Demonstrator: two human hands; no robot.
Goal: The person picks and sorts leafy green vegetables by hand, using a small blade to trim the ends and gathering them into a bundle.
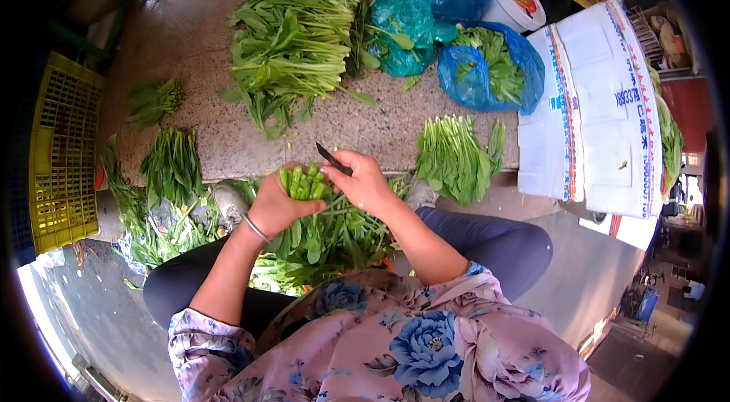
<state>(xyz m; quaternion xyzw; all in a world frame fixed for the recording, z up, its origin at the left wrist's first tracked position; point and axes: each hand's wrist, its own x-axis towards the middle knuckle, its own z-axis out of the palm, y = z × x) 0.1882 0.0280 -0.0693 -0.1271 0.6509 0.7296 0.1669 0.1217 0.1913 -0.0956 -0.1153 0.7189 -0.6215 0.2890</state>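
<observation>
My left hand (pixel 278 202) grips a bunch of leafy green stems (pixel 305 182), cut ends facing up and leaves hanging below. A knife with a dark blade (pixel 326 154) is held in my right hand (pixel 359 182), close beside the stem ends, its tip pointing up and away to the left. Under both hands, between my knees, lies a heap of loose leafy greens (pixel 336 242). Ahead of me on the stone slab spreads a large pile of long-stemmed greens (pixel 293 42). To its right front stands a smaller bunch (pixel 453 156) with trimmed pale ends.
Small bunches (pixel 171 165) hang at the slab's left edge, near a yellow plastic crate (pixel 65 154). A blue bag of greens (pixel 493 68), a teal bag (pixel 402 25) and a white lidded bucket (pixel 516 0) stand back right. A white foam box (pixel 599 111) bearing writing flanks the right side.
</observation>
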